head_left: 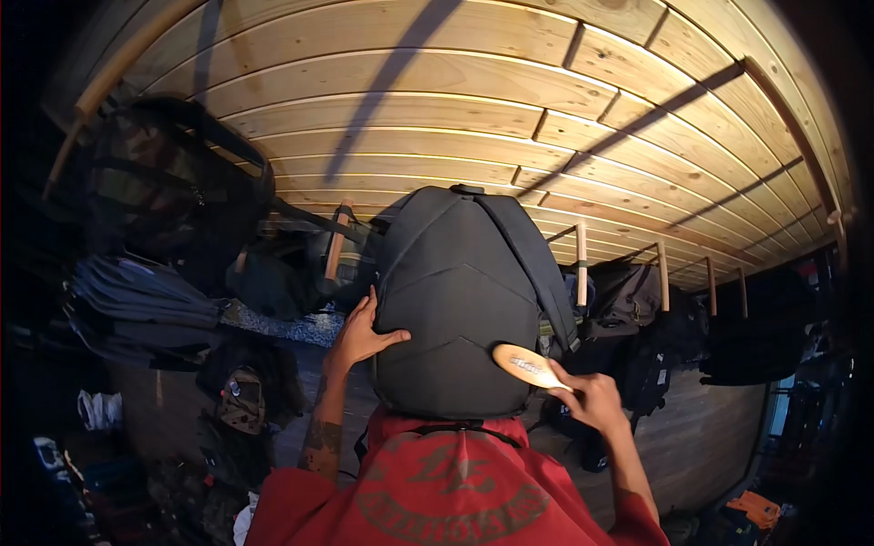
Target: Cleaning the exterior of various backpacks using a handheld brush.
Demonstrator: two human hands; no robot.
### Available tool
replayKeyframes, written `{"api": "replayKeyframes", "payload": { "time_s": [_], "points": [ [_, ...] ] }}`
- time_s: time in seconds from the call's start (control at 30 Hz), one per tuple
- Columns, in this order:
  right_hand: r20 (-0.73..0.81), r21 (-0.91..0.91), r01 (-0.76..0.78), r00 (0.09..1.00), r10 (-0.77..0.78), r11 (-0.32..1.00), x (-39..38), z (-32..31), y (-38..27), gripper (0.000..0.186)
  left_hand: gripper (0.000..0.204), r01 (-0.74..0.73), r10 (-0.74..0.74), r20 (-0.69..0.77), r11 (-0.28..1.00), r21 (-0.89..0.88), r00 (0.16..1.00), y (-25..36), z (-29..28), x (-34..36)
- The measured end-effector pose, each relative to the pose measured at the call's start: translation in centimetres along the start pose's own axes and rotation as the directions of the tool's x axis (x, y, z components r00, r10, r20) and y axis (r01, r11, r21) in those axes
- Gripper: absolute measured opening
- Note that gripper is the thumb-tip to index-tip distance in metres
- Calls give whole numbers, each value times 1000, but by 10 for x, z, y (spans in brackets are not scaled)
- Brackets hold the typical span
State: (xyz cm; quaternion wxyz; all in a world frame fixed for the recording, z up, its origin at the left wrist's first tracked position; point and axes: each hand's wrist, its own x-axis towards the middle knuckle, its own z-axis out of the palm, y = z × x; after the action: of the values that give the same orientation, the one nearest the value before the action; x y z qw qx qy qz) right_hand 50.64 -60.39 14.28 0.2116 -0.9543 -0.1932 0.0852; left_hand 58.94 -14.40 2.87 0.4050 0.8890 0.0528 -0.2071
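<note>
A black backpack (pixel 455 300) stands upright right in front of me, its back panel and two shoulder straps facing me. My left hand (pixel 362 335) lies against its left edge, thumb stretched over the panel and fingers along the side, apart from each other. In my right hand (pixel 592 399) is a wooden-backed brush (pixel 526 366), gripped by its handle. The brush's oval head lies over the lower right of the panel; its bristle side is turned away from me, so I cannot tell whether it touches the fabric.
Behind the backpack runs a wall of pale wooden planks (pixel 455 109) with wooden hanging bars (pixel 581 264). A camouflage bag (pixel 146 182) hangs at the left above dark folded garments (pixel 146 296). More bags (pixel 628 300) hang at the right. An orange item (pixel 754 508) lies low at the far right.
</note>
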Motion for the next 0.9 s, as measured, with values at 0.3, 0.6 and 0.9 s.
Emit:
{"api": "replayKeyframes", "payload": {
  "time_s": [0.3, 0.6, 0.9],
  "points": [
    [10, 3, 143, 990, -143, 990, 88, 30, -76, 48, 150, -30, 30, 1, 999, 28, 1000, 0, 5, -2],
    [-48, 62, -38, 998, 41, 997, 17, 9, -6, 45, 106, -140, 139, -41, 990, -28, 989, 14, -7, -5],
    [141, 23, 437, 889, -435, 899, 54, 64, -65, 22, 67, -256, 238, -110, 947, -194, 965, 1, -7, 0]
  ]
}}
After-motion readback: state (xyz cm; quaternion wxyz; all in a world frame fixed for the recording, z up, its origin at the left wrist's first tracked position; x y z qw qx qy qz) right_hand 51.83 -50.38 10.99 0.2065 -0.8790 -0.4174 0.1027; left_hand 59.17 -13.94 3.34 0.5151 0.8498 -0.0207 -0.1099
